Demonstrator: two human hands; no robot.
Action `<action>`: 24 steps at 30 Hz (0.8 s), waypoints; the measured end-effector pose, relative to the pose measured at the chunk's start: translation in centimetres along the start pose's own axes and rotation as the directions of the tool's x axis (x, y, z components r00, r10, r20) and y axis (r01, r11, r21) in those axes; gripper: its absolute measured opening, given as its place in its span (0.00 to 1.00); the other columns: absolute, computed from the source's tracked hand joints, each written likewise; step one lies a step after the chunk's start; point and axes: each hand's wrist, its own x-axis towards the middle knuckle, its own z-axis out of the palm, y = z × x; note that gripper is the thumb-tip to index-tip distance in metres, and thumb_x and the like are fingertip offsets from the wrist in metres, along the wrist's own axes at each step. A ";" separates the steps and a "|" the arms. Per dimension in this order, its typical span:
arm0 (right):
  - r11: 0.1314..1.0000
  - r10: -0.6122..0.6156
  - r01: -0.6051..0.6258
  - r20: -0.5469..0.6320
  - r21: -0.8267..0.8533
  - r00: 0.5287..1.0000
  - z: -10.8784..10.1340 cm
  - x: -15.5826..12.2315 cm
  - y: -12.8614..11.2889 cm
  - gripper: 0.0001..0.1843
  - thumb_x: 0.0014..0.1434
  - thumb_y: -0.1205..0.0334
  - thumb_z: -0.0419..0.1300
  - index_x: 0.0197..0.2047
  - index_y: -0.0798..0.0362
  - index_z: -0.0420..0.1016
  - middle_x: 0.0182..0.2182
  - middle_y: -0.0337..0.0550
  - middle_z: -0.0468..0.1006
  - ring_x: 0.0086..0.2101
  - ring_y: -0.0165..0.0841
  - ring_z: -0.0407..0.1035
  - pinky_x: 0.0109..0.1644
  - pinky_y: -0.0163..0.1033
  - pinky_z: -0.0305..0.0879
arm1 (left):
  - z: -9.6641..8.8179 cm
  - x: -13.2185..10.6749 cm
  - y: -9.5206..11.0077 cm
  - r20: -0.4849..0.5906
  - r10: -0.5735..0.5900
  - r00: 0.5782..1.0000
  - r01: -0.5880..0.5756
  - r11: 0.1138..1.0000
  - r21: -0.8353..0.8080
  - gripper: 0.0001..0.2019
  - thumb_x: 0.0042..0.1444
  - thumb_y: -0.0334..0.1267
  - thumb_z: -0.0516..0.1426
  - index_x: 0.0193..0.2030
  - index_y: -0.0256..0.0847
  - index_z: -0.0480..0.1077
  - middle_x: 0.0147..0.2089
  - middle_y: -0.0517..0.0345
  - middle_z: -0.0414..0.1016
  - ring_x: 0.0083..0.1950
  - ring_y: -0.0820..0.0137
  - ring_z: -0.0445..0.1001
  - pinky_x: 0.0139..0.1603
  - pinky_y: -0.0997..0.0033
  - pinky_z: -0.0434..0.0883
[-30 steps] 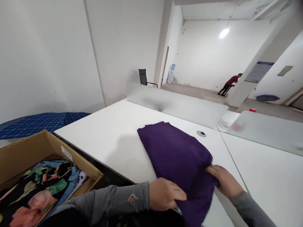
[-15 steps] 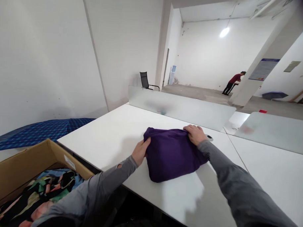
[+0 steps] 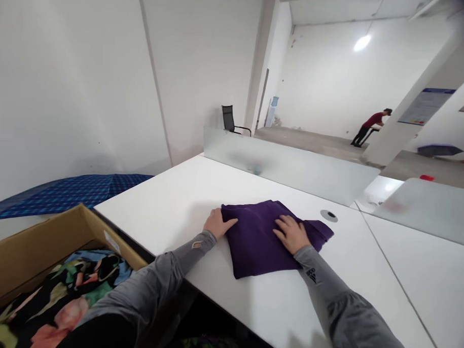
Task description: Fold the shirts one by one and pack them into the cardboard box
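A folded dark purple cloth (image 3: 256, 241) lies on the white table (image 3: 186, 187) in front of me, with a narrower layered end sticking out at its right. What kind of garment it is, if any, I cannot tell. At its left edge, my left hand (image 3: 217, 225) grips the cloth, thumb on top; the other fingers are partly hidden. My right hand (image 3: 293, 234) rests open on the upper right part of the cloth, its fingers spread over the fabric.
A cardboard box (image 3: 63, 221) of mixed clothes (image 3: 71, 295) stands at the lower left, beside a blue checked umbrella (image 3: 102, 187). Frosted dividers (image 3: 293, 166) line the table's far side. A round cable hole (image 3: 328, 216) lies beyond the cloth. Another person (image 3: 370, 125) leans forward far back.
The purple cloth has gone from raised and tilted to lying flat on the table. My right hand has moved from its far edge onto its top, fingers spread. The view has shifted slightly.
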 end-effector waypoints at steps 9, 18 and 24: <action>0.933 0.332 -0.346 0.136 0.100 0.933 -1.4 -2.1 6.9 0.33 0.47 0.35 0.57 0.44 0.55 0.73 0.41 0.57 0.78 0.40 0.52 0.73 0.39 0.53 0.67 | 2.5 -0.8 3.6 0.212 0.145 0.966 -0.205 0.931 0.301 0.14 0.48 0.39 0.61 0.42 0.37 0.72 0.47 0.43 0.74 0.51 0.52 0.72 0.54 0.60 0.67; 0.847 -0.159 0.087 0.094 0.524 0.983 0.1 -2.2 -2.3 0.16 0.50 0.45 0.58 0.39 0.42 0.77 0.29 0.40 0.81 0.30 0.45 0.75 0.33 0.47 0.70 | -9.1 -11.2 -0.7 0.060 0.227 0.972 -0.222 0.972 -0.077 0.09 0.45 0.36 0.58 0.35 0.38 0.69 0.33 0.58 0.72 0.36 0.65 0.70 0.38 0.67 0.68; 0.648 -0.416 0.375 -0.104 0.663 0.903 -4.8 0.8 -21.4 0.17 0.52 0.45 0.58 0.36 0.49 0.76 0.29 0.38 0.80 0.31 0.39 0.74 0.36 0.41 0.67 | -25.3 -19.6 -5.2 -0.277 0.056 0.959 -0.126 0.962 -0.242 0.16 0.46 0.37 0.60 0.43 0.35 0.69 0.39 0.54 0.74 0.40 0.65 0.71 0.43 0.68 0.69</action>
